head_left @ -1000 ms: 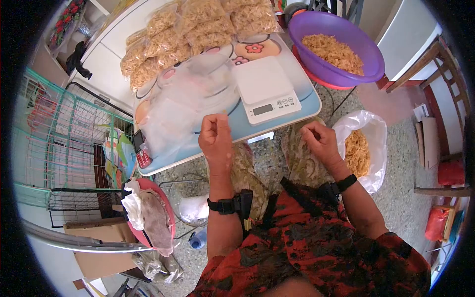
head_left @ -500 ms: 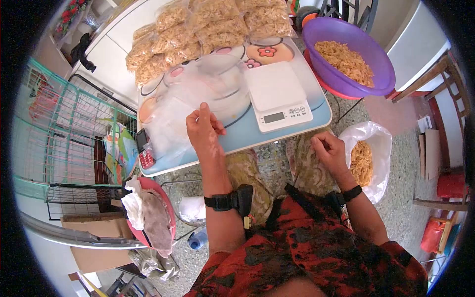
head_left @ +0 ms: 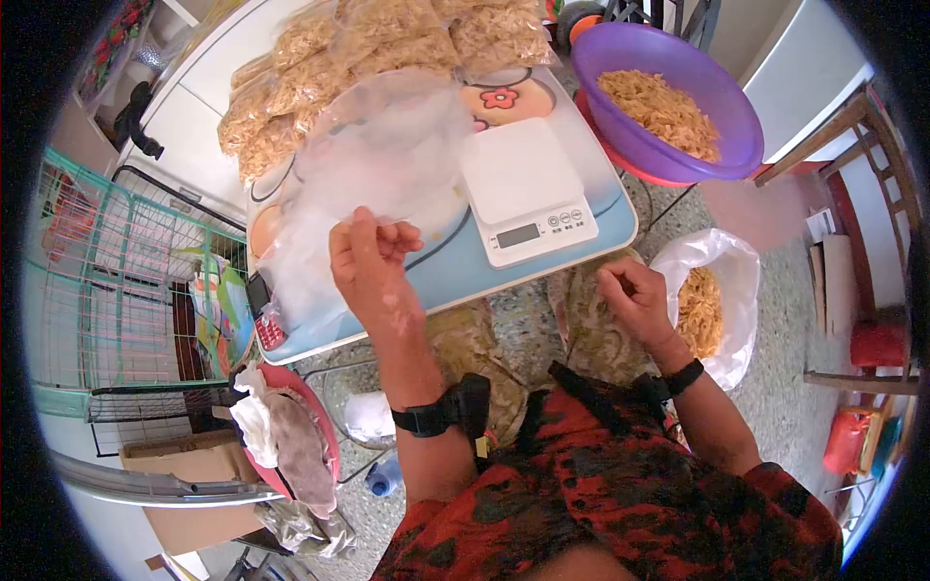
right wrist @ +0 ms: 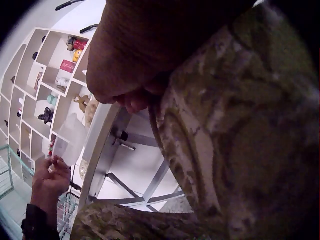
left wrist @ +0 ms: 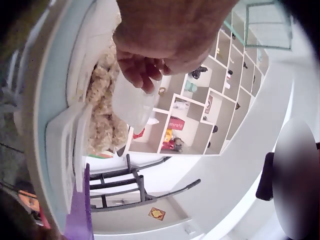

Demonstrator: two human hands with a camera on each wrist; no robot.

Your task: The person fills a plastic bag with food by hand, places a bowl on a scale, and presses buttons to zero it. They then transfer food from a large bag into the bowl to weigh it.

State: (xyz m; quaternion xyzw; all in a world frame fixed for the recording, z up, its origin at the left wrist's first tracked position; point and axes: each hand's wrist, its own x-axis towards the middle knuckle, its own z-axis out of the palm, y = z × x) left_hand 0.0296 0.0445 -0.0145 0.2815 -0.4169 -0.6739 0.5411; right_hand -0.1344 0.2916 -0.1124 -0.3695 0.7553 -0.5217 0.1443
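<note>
Over the left half of the table, my left hand pinches a clear plastic bag between thumb and fingers. The bag stands up from the fingertips in the right wrist view. More thin plastic bags lie spread on the tabletop under and beyond that hand. A white digital kitchen scale with a bare platform sits right of it. My right hand rests at my right knee in camouflage trousers, its fingers loosely curled around nothing.
Several filled bags of shredded, tan dried food are stacked at the table's back. A purple basin of the same food stands back right. An open white sack sits by my right hand. A small phone lies at the table's left corner.
My left hand has moved left and forward over the plastic bags, and its thumb and fingers have come together on one, which is lifted. The right hand has stayed at the knee.
</note>
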